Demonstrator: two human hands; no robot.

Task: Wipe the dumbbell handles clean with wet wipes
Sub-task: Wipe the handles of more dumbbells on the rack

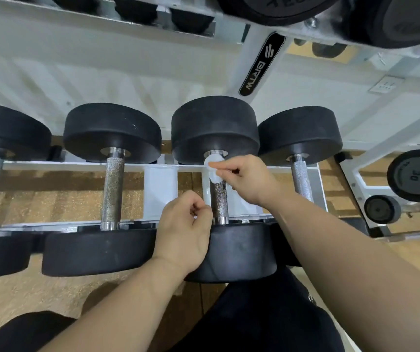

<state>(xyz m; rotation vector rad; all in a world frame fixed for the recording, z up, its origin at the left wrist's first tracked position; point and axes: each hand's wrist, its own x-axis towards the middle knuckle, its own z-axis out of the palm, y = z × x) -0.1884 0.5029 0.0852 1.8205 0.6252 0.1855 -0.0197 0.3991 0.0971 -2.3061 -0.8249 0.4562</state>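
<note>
Several black dumbbells lie side by side on a white rack (160,189). My right hand (248,180) pinches a small white wet wipe (212,170) against the far end of the knurled handle (219,199) of the third dumbbell (215,128). My left hand (184,232) hovers just left of that handle's near end, over the near weight head, its fingers curled. A tiny white bit shows between its fingertips; I cannot tell what it is.
A dumbbell with a duller handle (113,189) lies to the left and one with a shiny handle (302,180) to the right. Smaller weights (415,175) sit on a low rack at the right. An upper tier (262,64) overhangs. My knees are below.
</note>
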